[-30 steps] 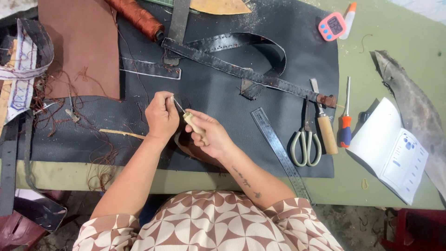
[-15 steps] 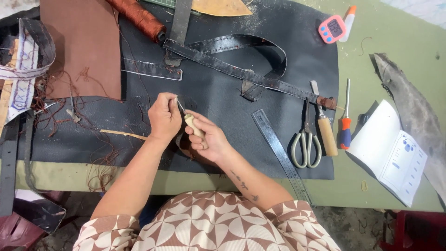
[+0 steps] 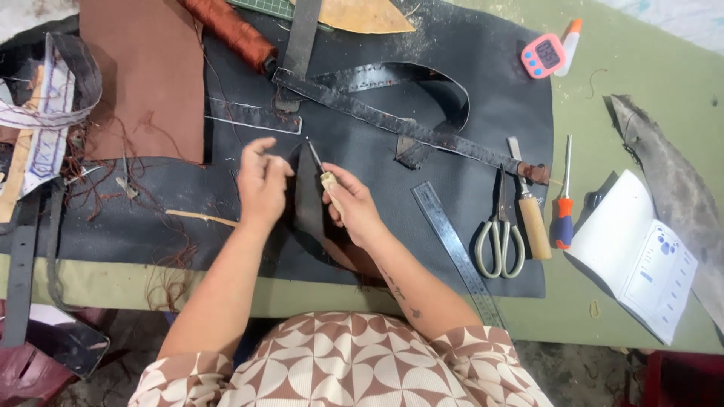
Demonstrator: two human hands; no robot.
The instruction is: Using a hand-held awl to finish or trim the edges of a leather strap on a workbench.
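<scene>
My left hand pinches the upper edge of a small dark leather piece that stands between my hands over the black mat. My right hand grips a small tool with a pale wooden handle and a thin metal blade, its tip pointing up and left beside the leather piece's top. Both forearms reach in from the bottom, over the table's near edge.
On the mat lie a long dark strap, a steel ruler, scissors, a wooden-handled knife and a red-handled tool. Brown leather, a thread spool, a pink timer and a white booklet surround them.
Both hands stayed in place over the mat. The tool's blade now points up clear of my left hand, and my left fingers have spread a little on the leather piece.
</scene>
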